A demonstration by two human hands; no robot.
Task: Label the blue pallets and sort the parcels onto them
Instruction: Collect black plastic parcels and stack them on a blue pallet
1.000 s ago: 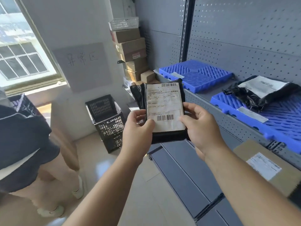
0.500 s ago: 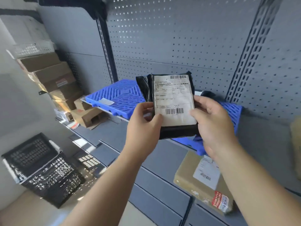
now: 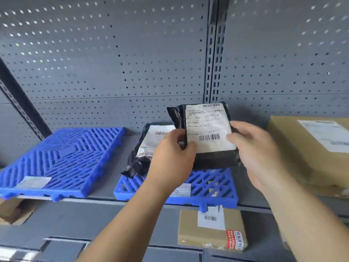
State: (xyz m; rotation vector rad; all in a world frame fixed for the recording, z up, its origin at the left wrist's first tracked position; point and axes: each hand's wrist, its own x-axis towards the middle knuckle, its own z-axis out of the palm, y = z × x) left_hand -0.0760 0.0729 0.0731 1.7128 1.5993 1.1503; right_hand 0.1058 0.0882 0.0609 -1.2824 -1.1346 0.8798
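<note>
A black plastic parcel [image 3: 208,129] with a white shipping label is held upright in both hands above the right blue pallet [image 3: 213,186]. My left hand [image 3: 171,157] grips its lower left edge, my right hand [image 3: 256,154] its right side. Behind it, another black parcel [image 3: 149,148] with a white label lies on the same pallet. A paper label [image 3: 182,190] is stuck at that pallet's front edge, partly hidden by my left arm. The left blue pallet [image 3: 62,159] carries no parcels, only a small label [image 3: 33,181] near its front.
A grey pegboard wall [image 3: 113,63] backs the shelf. A large cardboard box [image 3: 309,152] stands on the shelf at the right. On the lower shelf lie a small cardboard box [image 3: 211,229] with a red sticker and another box [image 3: 13,210] at the far left.
The view swung right from the window and a standing person to face the shelf. My hands carried the black parcel to above the right pallet, in front of the other parcel.
</note>
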